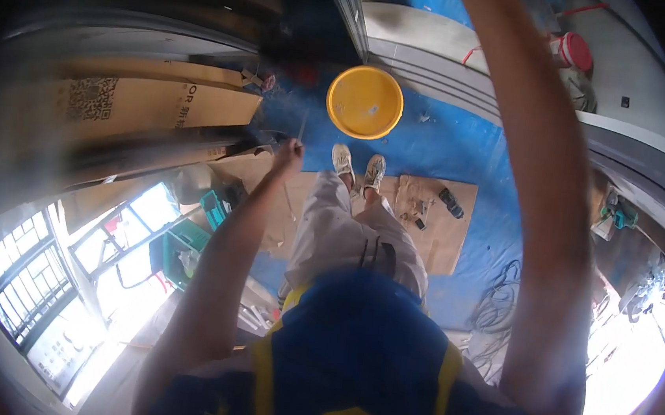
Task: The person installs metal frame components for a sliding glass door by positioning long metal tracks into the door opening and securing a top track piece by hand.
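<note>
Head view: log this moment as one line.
left hand: curled, grip unclear | right hand: out of frame, arm off top edge | tub: on blue floor, ahead of shoes | dark item: on cardboard

I'm seeing a round yellow tub [354, 95] sitting open-topped in the upper middle of the frame, a small pale spot [373, 110] showing inside

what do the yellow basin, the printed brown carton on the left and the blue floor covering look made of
Yellow basin: probably plastic, fairly smooth, going by its even colour and rounded rim.

Brown carton: likely matt cardboard, with a tan face and black printing.

Blue floor covering: perhaps plastic sheeting; blur leaves it open.
</note>
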`<state>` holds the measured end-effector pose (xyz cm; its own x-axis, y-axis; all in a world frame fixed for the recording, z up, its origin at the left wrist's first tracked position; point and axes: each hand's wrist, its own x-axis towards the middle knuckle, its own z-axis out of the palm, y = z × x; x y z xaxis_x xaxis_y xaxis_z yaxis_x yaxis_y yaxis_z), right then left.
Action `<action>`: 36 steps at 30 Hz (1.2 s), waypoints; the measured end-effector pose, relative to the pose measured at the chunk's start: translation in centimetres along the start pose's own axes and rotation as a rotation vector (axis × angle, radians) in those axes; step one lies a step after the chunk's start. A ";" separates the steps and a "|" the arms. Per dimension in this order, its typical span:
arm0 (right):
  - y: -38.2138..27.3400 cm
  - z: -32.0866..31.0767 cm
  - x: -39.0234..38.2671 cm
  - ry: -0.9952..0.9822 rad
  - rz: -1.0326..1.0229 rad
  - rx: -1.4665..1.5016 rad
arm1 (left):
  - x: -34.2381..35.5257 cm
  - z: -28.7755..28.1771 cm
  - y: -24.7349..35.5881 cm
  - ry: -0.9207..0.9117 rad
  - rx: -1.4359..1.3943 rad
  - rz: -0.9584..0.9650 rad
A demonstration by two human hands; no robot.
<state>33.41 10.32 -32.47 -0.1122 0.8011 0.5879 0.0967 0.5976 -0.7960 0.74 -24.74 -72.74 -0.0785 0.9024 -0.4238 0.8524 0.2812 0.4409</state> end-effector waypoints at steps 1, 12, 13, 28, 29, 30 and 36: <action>2.7 0.4 -5.2 0.041 0.126 -0.073 | 0.5 1.6 0.0 0.021 -0.047 0.053; 14.8 2.1 -65.0 0.097 1.364 -0.222 | 12.4 17.8 9.5 -0.207 -0.214 -0.071; 15.4 4.4 -65.0 0.046 1.420 -0.195 | 13.5 18.2 8.4 -0.234 -0.137 -0.061; 35.1 12.5 -58.0 -0.289 0.815 -1.105 | 17.6 23.0 -2.2 0.309 -0.270 -0.549; 37.3 11.9 -58.0 -0.177 0.875 -1.207 | 18.8 23.3 -3.6 0.161 -0.690 -0.523; 39.8 9.9 -58.4 -0.114 1.019 -1.204 | 19.4 24.1 -2.8 0.131 -0.611 -0.559; 46.2 2.0 -57.2 -0.334 1.185 -0.466 | 19.8 25.5 -2.1 0.093 -0.536 -0.427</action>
<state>42.36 -7.93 -103.15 0.0449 0.8372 -0.5451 0.6275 -0.4482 -0.6367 10.52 -15.79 -102.22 -0.4149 0.6945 -0.5878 0.3660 0.7189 0.5909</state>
